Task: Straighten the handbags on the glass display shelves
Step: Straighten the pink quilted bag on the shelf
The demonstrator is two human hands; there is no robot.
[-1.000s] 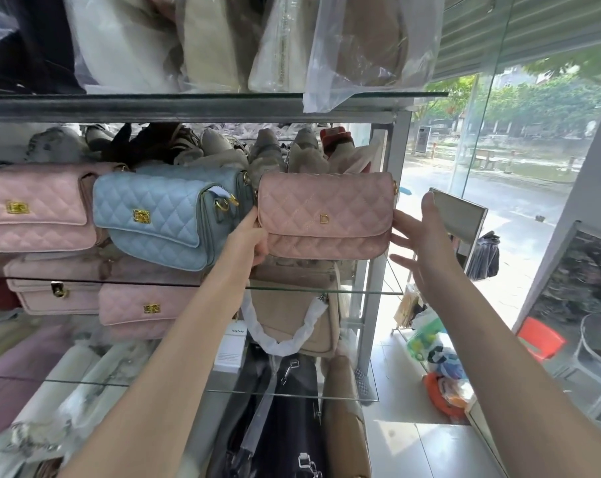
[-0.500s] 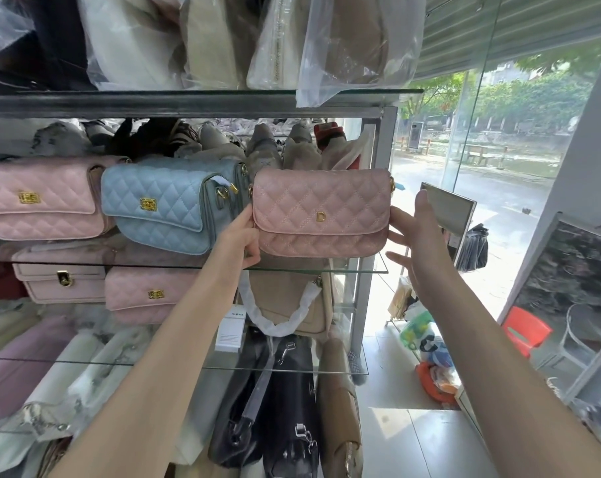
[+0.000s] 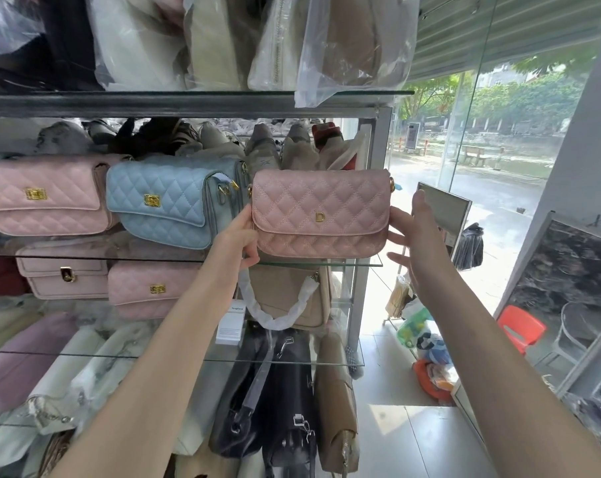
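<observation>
Both your arms reach up to the glass shelf (image 3: 361, 263), where the pink handbag (image 3: 321, 212) stands upright at the right end, near the front edge. Your left hand (image 3: 238, 236) grips its left end between it and the blue handbag (image 3: 168, 201), thumb curled at the lower corner, fingers hidden behind. Your right hand (image 3: 421, 250) is flat, fingers (image 3: 397, 217) spread, tips touching the bag's right end by the metal post (image 3: 374, 188). Right of the post is open air.
</observation>
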